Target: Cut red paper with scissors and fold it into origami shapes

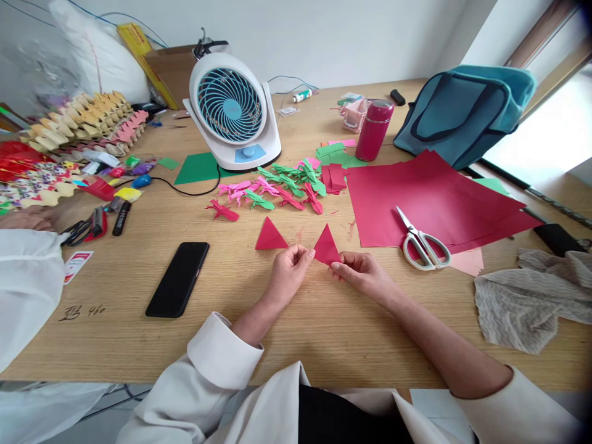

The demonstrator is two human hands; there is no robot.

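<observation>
At the far left, another person's white sleeve (23,290) is resting at the edge of the table (139,345), well apart from your hands. The black phone (178,279) is lying flat to the left of your work area, apparently parked out of the way. A loose red triangle (269,236) is lying flat on the table just beyond your left hand (289,271).

With that hand you are pinching the lower left corner of another red triangle (326,246) between thumb and forefinger. Your right hand (361,271) is pinching the opposite corner. This two-corner grip is holding the paper point-up between both hands, low over the table, probably to control its edges.

The scissors (423,242) are lying closed on the red sheets (430,191) to the right, within easy reach.
</observation>
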